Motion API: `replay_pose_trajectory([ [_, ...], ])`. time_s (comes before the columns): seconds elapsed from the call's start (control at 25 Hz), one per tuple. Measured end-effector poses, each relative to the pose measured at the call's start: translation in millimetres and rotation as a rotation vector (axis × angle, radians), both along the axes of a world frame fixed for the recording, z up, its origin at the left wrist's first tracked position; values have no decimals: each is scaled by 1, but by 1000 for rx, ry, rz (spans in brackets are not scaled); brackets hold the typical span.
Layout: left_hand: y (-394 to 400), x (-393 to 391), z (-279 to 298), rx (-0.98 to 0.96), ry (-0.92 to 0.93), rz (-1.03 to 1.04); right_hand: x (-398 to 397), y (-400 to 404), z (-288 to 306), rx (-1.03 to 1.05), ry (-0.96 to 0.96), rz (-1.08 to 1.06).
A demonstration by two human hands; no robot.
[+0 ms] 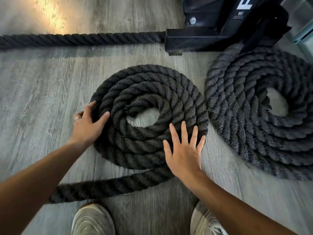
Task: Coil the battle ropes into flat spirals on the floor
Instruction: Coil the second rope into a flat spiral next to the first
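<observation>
1. The battle rope coil (149, 116) is lying flat on the grey wood-look floor (42, 92), wound in about four turns around a small bare opening, just in front of the black machine base (199, 39).
2. The left hand (88, 124) is resting against the coil's left edge, fingers loosely spread and curving over the outer turn, not closing around anything; a ring is showing on one finger.
3. The right hand (184, 150) is lying palm-down on the coil's near right side, fingers splayed wide and flat.
4. A loose tail of rope (105, 185) is running from the coil's near edge off to the left, its far end passing under the left forearm, so where it ends is hidden.
5. A second coil (260, 116) is sitting just right of the first, touching it, and is being cut off by the frame's right edge.
6. A straight stretch of rope (76, 39) is lying beyond the coil, running left from the machine base.
7. Two pale shoes (93, 221) are showing nearest the camera, partly cut off.
</observation>
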State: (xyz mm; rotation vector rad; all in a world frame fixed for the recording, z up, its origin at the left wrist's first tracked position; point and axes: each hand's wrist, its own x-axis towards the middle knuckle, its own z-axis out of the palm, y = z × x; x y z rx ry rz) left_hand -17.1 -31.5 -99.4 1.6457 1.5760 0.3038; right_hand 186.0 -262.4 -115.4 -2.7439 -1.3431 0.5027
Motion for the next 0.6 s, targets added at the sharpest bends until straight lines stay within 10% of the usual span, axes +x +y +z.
replay_pose_trajectory([
  [0.6, -84, -22, -16, -122, -291, 304, 110, 70, 17, -143, 170, 229],
])
